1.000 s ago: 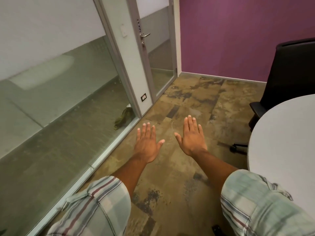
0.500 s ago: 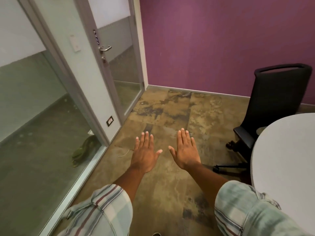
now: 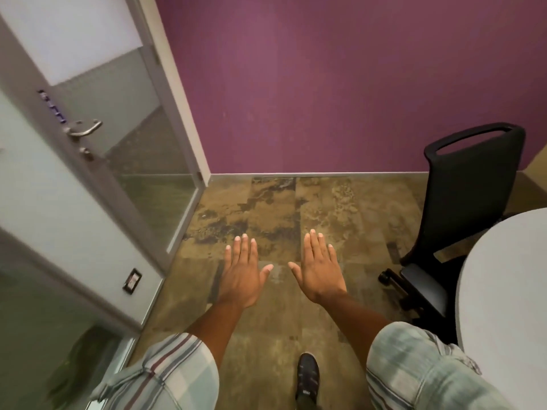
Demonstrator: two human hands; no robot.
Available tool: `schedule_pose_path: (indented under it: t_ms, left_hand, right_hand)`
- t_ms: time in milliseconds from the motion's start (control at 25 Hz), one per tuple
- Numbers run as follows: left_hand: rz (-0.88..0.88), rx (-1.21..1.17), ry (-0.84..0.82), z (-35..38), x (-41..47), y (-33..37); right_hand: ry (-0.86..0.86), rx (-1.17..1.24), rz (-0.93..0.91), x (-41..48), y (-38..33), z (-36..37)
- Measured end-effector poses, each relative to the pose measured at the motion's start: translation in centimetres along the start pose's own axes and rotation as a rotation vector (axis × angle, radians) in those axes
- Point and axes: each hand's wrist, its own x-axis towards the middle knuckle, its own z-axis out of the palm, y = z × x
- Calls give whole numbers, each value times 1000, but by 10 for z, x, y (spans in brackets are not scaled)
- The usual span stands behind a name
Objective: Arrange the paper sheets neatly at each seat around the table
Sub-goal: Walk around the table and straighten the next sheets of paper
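While both flat, empty hands, left hand (image 3: 241, 275) and right hand (image 3: 321, 269), hover, the round table (image 3: 503, 291) looks smooth.

Both hands at frame centre, side by side and apart, palms down over the floor (image 3: 275, 208) — left hand (image 3: 241, 276), right hand (image 3: 321, 272). Door (image 3: 97, 149) at upper left, its handle (image 3: 84, 130) on the near edge. Wall (image 3: 325, 84) across the top. Chair (image 3: 467, 208) at right, just beside the table (image 3: 509, 291) at the right edge. Shoe (image 3: 307, 377) at bottom centre — between the sleeves.
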Motion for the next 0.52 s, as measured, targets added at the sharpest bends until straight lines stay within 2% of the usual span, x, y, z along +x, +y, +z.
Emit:
schedule_pose_path:
  t_ms: [200, 520]
  left_hand:
    - [58, -20, -7, -4, 175, 18]
    - [224, -50, 22, -10, 424, 67]
  right_hand:
    - [13, 10, 54, 152, 61, -11]
    - [71, -19, 174, 342, 160, -38]
